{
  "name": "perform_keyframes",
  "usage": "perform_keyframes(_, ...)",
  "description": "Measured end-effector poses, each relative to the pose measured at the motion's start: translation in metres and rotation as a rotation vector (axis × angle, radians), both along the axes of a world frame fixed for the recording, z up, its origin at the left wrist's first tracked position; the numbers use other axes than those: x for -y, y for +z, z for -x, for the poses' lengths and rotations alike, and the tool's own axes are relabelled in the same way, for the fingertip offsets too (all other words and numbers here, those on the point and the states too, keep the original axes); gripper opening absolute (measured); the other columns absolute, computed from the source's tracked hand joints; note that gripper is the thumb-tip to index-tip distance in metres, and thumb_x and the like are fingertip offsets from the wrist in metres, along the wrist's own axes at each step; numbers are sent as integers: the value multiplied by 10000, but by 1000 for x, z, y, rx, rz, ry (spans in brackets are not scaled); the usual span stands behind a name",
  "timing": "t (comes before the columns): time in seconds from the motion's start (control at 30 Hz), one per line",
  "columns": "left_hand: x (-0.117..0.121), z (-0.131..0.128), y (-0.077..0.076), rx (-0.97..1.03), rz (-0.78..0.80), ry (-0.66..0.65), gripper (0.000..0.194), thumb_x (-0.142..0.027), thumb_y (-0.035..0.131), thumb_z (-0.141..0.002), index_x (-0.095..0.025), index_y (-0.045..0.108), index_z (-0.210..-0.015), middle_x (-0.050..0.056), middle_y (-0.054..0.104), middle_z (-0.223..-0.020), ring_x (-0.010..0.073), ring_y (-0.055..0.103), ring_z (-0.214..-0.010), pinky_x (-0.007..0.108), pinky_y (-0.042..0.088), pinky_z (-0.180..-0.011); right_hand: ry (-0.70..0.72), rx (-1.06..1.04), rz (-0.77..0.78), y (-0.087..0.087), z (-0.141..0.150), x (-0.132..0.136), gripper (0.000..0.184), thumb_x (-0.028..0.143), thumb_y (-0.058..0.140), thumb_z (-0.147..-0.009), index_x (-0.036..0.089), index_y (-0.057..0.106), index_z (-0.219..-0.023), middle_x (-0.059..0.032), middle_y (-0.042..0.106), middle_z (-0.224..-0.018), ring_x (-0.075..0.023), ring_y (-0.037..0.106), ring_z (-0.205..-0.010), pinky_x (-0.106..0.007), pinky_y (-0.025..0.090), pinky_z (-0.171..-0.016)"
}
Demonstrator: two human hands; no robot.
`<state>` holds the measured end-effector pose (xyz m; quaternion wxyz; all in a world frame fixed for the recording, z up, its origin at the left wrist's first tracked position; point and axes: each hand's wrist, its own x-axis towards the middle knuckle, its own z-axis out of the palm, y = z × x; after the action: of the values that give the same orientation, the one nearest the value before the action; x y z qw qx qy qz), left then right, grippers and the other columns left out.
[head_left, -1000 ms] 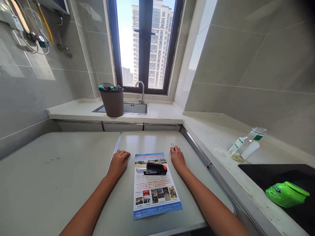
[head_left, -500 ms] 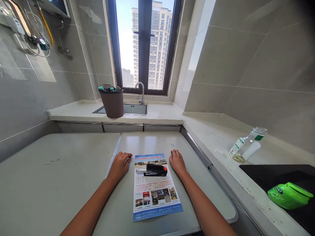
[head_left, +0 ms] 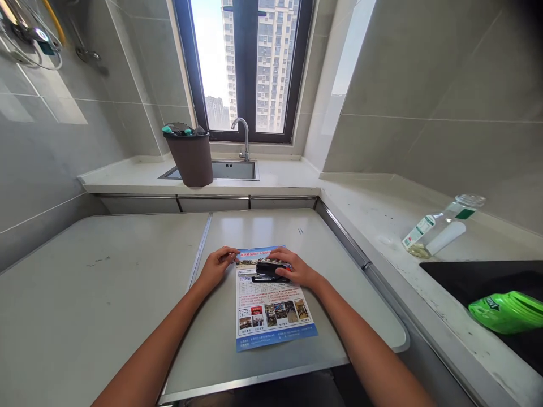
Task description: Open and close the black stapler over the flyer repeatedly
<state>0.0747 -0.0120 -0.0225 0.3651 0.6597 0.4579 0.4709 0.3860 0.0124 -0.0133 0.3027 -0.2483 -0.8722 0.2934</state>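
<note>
A printed flyer (head_left: 275, 333) with blue borders and small photos lies flat on the table. Across its upper half rests a black stapler (head_left: 267, 269), its silver end to the left. My right hand (head_left: 297, 270) is closed around the stapler's right end, fingers over the far side and thumb on the near side; its red part is mostly covered. At the flyer's upper left corner, my left hand (head_left: 217, 268) has thumb and fingertips pinched together at the paper's edge. Two short dark strokes (head_left: 301, 230), too small to identify, show on the table beyond my right hand.
The white table (head_left: 139, 294) has a seam left of the flyer. Behind it, a brown bin (head_left: 190, 161) stands by the sink (head_left: 233, 170) and faucet (head_left: 246, 138). A clear bottle (head_left: 441, 226) and a green container (head_left: 504, 312) occupy the right counter.
My right hand has moved left from the table onto the stapler and closed on it. My left hand has shifted right to the flyer's corner. The view has tilted down.
</note>
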Motion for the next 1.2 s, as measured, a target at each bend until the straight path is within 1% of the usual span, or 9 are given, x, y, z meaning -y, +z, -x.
perform_keyframes(0.07, 1, -1, -2, -15, 17, -17, 273, -420, 675, -877, -192, 737, -1015, 61, 728, -933, 204, 684, -863, 322, 537, -803, 86, 41, 5, -1, 7, 5, 605, 487, 657, -910, 248, 487, -1439, -103, 553, -1374, -261, 522, -1268, -420, 428, -1074)
perform_keyframes(0.13, 2, -2, -3, -57, 5, -30, 269, -404, 726, -838, -197, 754, -1008, 65, 729, -984, 205, 676, -886, 320, 536, -815, 99, 89, -15, -5, 10, 6, 658, 479, 700, -879, 253, 470, -1452, -102, 563, -1371, -278, 492, -1308, -449, 394, -1109)
perform_keyframes(0.17, 3, -3, -3, -77, 0, -35, 268, -399, 736, -830, -200, 761, -1007, 65, 731, -1003, 205, 675, -897, 322, 536, -827, 92, 104, -27, -7, 11, 5, 633, 464, 701, -881, 254, 485, -1438, -101, 581, -1350, -279, 499, -1302, -455, 390, -1111)
perform_keyframes(0.3, 7, -7, -1, -119, 6, -38, 307, -401, 752, -813, -202, 761, -1048, 62, 754, -999, 209, 689, -897, 344, 548, -871, 69, 119, -46, -12, 9, 2, 549, 391, 681, -900, 250, 517, -1404, -100, 624, -1300, -261, 568, -1217, -434, 443, -1050)
perform_keyframes(0.47, 10, -9, 5, -211, -40, -76, 294, -403, 743, -822, -208, 757, -1041, 42, 763, -923, 207, 694, -868, 342, 542, -852, 53, 136, -45, -10, 9, 3, 509, 350, 682, -900, 245, 539, -1377, -96, 636, -1300, -248, 593, -1189, -398, 466, -1014)
perform_keyframes(0.67, 11, -9, 6, -292, -50, -121, 294, -407, 750, -809, -221, 759, -1036, 42, 772, -914, 217, 699, -866, 345, 517, -844, 43, 159, -27, -6, 10, 5, 497, 335, 673, -906, 233, 544, -1374, -106, 639, -1300, -254, 594, -1188, -410, 459, -1020)
perform_keyframes(0.8, 14, -11, 11, -322, -56, -165, 227, -379, 725, -828, -217, 772, -979, 35, 765, -863, 199, 678, -814, 319, 500, -787, 30, 156, -23, -7, 10, 4, 497, 334, 683, -899, 232, 548, -1366, -101, 640, -1297, -247, 599, -1176, -401, 461, -1013)
perform_keyframes(0.9, 16, -12, 13, -326, -57, -170, 215, -378, 726, -830, -218, 774, -966, 30, 763, -856, 191, 674, -796, 307, 490, -766, 25, 165, -13, -8, 10, 5, 493, 341, 681, -902, 234, 551, -1365, -101, 646, -1285, -247, 605, -1163, -395, 472, -993)
perform_keyframes(1.2, 15, -12, 11, -331, -48, -182, 212, -380, 725, -836, -218, 771, -964, 31, 765, -873, 193, 677, -806, 305, 488, -768, 13, 180, -15, -8, 10, 6, 499, 360, 678, -908, 238, 552, -1376, -104, 636, -1309, -254, 587, -1201, -405, 455, -1018)
